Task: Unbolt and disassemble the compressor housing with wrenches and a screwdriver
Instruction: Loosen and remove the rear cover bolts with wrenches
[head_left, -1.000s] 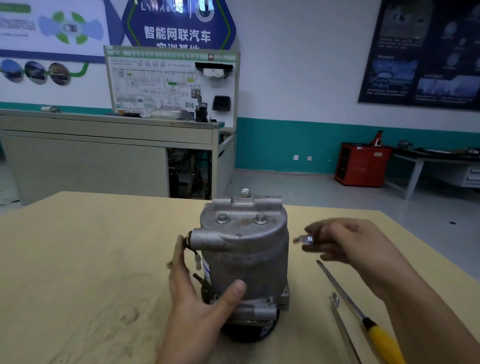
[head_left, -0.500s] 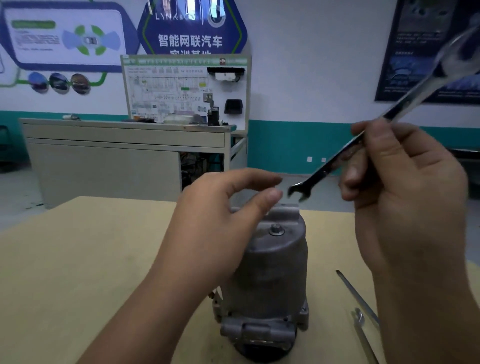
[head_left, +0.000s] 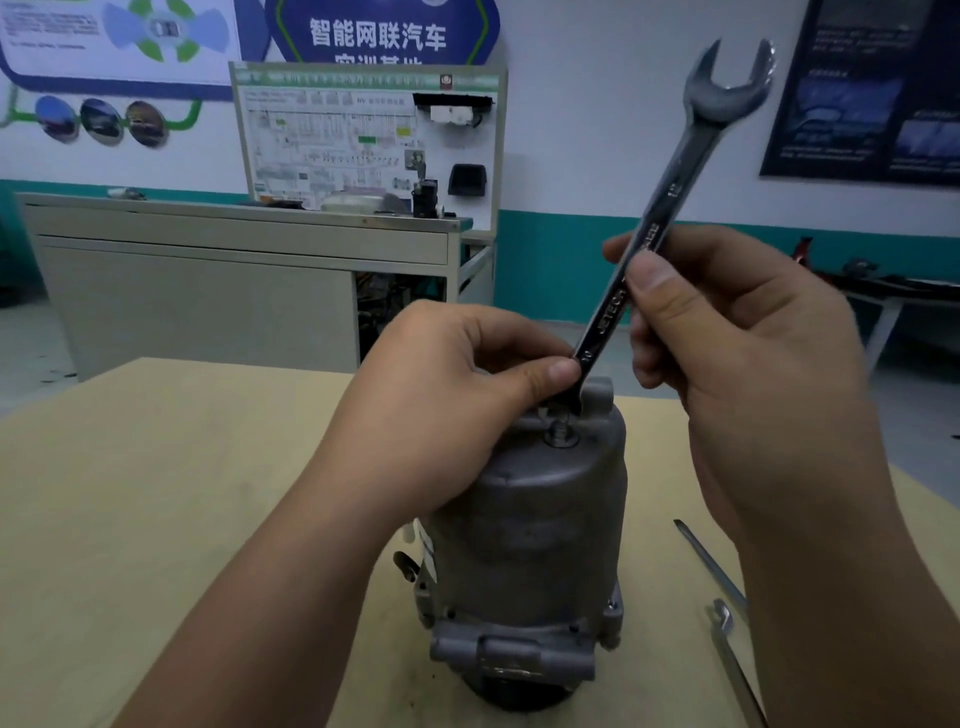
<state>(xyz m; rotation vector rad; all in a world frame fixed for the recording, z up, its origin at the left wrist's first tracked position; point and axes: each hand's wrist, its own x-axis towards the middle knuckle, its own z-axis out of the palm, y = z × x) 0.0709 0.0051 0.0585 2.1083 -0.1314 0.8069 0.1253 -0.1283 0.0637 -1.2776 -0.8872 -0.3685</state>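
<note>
The compressor housing (head_left: 524, 519) stands upright on the pale wooden table (head_left: 156, 493), directly below both hands, its grey cast body rising from a flanged foot near the lower edge of the view. A double-ended wrench (head_left: 670, 197) slants up and to the right from the top of the housing, its large open end high above the grip. The right hand (head_left: 727, 353) clamps the shank about midway, thumb pressed on the lettered face and fingers curled behind. The left hand (head_left: 452, 395) pinches the lower end of the same wrench between thumb and forefinger, just above the housing's top. Just beneath that pinch a bolt (head_left: 560, 434) with its washer sits in the top face. The wrench's lower head is partly covered by the left thumb, so whether it is seated on a fastener cannot be told. Below the right forearm, the thin shaft of a screwdriver (head_left: 711, 561) lies on the table with its handle hidden by the arm, and beside it a second wrench (head_left: 732, 654) runs out of the frame. Far beyond the hands, a grey cabinet (head_left: 208, 270) has an open bay whose dark contents cannot be made out, and a wiring display board (head_left: 363, 130) stands on top.
</note>
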